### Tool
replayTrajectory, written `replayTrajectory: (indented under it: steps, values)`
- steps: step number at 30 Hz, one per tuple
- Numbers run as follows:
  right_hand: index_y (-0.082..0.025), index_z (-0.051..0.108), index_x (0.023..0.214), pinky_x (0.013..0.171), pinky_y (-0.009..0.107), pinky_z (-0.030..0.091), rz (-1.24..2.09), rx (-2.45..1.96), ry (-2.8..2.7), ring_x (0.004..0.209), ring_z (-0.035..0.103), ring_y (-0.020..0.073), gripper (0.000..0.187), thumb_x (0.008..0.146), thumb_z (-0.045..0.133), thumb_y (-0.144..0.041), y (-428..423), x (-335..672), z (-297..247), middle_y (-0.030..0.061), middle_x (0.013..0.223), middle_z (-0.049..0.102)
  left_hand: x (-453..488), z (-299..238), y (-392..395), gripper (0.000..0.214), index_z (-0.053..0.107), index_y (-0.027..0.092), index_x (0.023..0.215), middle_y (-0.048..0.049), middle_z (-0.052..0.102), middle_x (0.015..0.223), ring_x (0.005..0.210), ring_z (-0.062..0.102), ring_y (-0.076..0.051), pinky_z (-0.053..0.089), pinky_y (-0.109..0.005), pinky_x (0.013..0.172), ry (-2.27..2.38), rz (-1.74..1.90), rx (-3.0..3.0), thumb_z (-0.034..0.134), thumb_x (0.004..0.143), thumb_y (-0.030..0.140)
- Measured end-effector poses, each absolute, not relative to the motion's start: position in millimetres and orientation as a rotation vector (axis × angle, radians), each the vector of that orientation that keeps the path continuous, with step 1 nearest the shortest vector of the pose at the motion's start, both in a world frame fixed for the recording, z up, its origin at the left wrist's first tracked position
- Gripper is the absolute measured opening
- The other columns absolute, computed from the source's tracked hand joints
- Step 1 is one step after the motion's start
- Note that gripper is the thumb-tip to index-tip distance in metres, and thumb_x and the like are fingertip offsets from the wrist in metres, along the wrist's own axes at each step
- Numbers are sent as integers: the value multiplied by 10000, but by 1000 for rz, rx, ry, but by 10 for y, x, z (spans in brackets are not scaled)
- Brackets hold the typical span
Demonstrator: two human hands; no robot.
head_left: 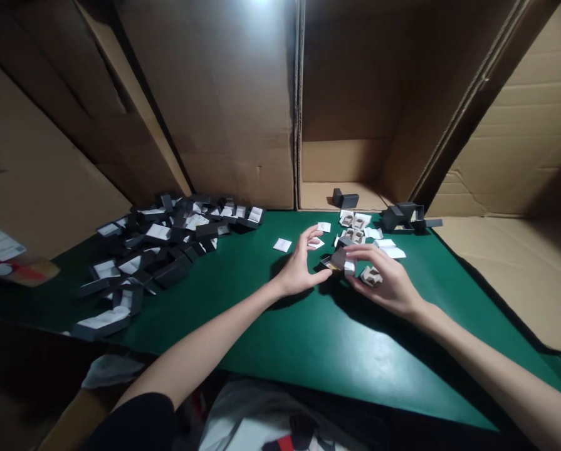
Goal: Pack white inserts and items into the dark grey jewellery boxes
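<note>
My right hand point(384, 275) grips a small dark box point(338, 258) between thumb and fingers, above the green table. The box is open, and a pale part shows at its right side. My left hand point(298, 268) is just left of the box with fingers apart. Its thumb tip reaches the box's edge; whether it touches, I cannot tell. A white insert with a dark centre point(371, 275) lies beside my right fingers. Beyond my hands are more white inserts point(355, 220) and a small white card point(283, 245). Two other cards lie near my left fingertips, one partly hidden.
A heap of open dark boxes with white linings point(167, 241) covers the table's left side. Several dark boxes point(402, 217) stand at the back right, near white paper point(389, 248). Tall cardboard walls point(214, 94) enclose the green table point(242, 332). A plastic bag point(12, 254) is far left.
</note>
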State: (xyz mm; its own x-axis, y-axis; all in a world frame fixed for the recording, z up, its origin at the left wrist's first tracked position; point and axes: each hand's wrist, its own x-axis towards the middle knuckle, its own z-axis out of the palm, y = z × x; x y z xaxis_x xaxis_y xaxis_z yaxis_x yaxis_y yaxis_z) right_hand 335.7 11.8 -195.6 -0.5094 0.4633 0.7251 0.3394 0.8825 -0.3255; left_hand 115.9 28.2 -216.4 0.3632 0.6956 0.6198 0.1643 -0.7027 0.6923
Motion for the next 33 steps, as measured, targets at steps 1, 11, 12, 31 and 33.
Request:
replayTrajectory:
  steps: [1,11,12,31,33]
  values:
    - [-180,497,1107,921,345,459,174,-575,-2179,1097,507,178,362,766,596,-108,136,3370,-1964,88,1155,526,1140,-2208,321,867,164,173,1407,-165,289,1348,1204,350,-288,351,-464,1004,747,1272,2120,688,726,282]
    - [-181,501,1110,902,341,470,449,-519,-2446,1082,525,183,305,808,542,-168,140,3337,-2066,101,1188,520,1234,-2281,538,840,176,134,1420,-160,197,1418,1324,177,-289,184,-473,1109,607,948,2042,622,722,273]
    - [-182,507,1101,903,340,469,470,-522,-2444,1078,529,181,292,811,540,-170,140,3332,-2063,99,1184,524,1237,-2269,540,804,198,134,1411,-163,257,1392,1305,231,-289,218,-474,1096,588,927,1984,609,734,273]
    - [-202,508,1134,888,303,467,481,-679,-2239,1039,551,168,348,800,604,-218,213,3522,-1921,44,1151,560,1184,-2191,263,127,605,134,879,-51,493,1075,997,483,-211,434,-333,856,903,978,2669,666,799,56]
    - [-189,489,1122,849,310,464,219,-725,-2269,1002,547,166,351,788,593,-189,250,3527,-1968,44,1137,563,1228,-2194,207,103,602,135,905,-46,500,1065,991,477,-207,450,-314,830,953,905,2783,649,830,82]
